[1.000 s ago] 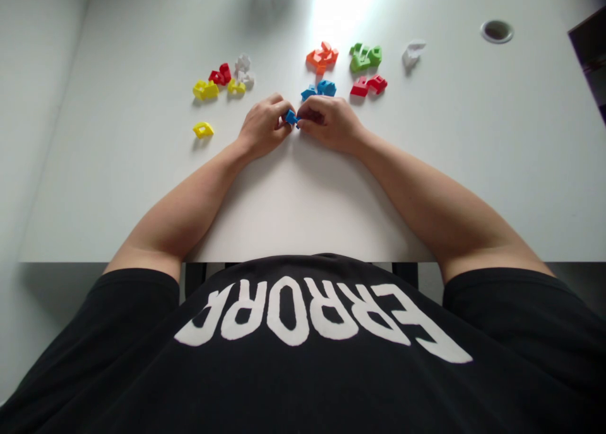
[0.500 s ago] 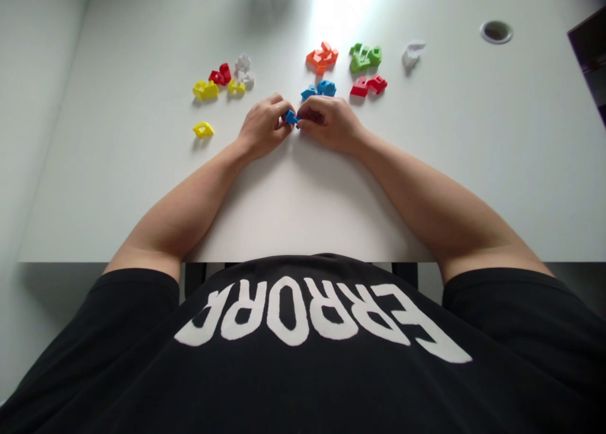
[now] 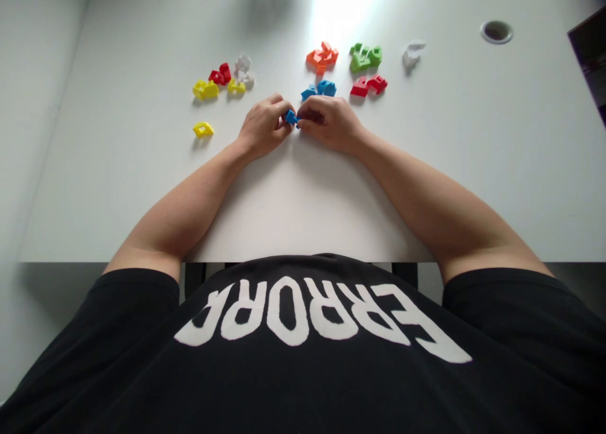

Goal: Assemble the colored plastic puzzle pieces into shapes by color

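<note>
Shirt lettering: large white capitals across the black shirt [image 3: 303,383], inverted in this view; from the wearer's right they read E, R, R, O, R, then a sixth letter, partly lost in the cloth, that resembles another R.
Table opening: a round hole with a pale rim [image 3: 497,41], set in the white table [image 3: 473,137] at far right; its interior is dark and its contents cannot be made out.
Small blue piece [image 3: 290,117]: located between the two hands, near the table's middle; whether it is one part or two joined cannot be told.
Left hand [image 3: 264,125]: thumb and fingers pinched on the small blue piece.
Right hand [image 3: 334,123]: fingertips closed on the opposite end of the same piece, so that the hands nearly meet.
Blue pieces [image 3: 326,87]: just beyond the right hand; contact with it cannot be judged.
Right clusters: orange pieces [image 3: 323,58] behind the blue; green pieces [image 3: 365,57] behind two red blocks [image 3: 359,87]; one white block [image 3: 413,54] set apart.
Left clusters: yellow pieces [image 3: 205,90], red pieces [image 3: 220,74] and white pieces [image 3: 245,78] grouped closely; a lone yellow block [image 3: 203,130] lies nearer the wearer.
</note>
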`<action>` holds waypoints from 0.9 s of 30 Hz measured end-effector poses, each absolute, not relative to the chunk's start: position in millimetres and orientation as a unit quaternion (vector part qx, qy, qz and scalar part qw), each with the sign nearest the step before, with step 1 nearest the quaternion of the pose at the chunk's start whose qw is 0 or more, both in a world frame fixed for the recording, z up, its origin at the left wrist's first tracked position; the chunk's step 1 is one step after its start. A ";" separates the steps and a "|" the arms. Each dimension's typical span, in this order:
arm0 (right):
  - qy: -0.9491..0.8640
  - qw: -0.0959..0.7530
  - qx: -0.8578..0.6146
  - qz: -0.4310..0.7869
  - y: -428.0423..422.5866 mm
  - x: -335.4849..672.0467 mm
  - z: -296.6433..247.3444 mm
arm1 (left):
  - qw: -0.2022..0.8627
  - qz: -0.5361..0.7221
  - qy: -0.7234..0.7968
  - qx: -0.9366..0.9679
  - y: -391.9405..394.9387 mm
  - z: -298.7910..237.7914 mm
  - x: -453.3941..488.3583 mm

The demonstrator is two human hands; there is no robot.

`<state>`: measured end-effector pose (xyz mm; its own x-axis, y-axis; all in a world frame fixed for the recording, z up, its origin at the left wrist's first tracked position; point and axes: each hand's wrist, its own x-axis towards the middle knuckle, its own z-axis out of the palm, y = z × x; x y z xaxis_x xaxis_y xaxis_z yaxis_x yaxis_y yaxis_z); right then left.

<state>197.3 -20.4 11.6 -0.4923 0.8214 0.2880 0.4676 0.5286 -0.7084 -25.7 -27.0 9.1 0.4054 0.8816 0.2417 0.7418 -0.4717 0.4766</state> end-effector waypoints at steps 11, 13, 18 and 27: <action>-0.812 0.310 -0.411 0.274 -22.1 197.7 11.2 | 0.152 0.213 0.505 0.823 -28.4 11.8 -24.1; -0.811 0.308 -0.413 0.276 -22.1 197.7 11.3 | 0.152 0.210 0.506 0.823 -28.2 11.5 -24.3; -0.810 0.310 -0.411 0.279 -21.4 198.0 10.2 | 0.145 0.233 0.486 0.829 -26.1 7.2 -26.2; -0.814 0.318 -0.401 0.274 -22.4 198.5 11.0 | 0.149 0.221 0.499 0.824 -28.6 11.3 -24.6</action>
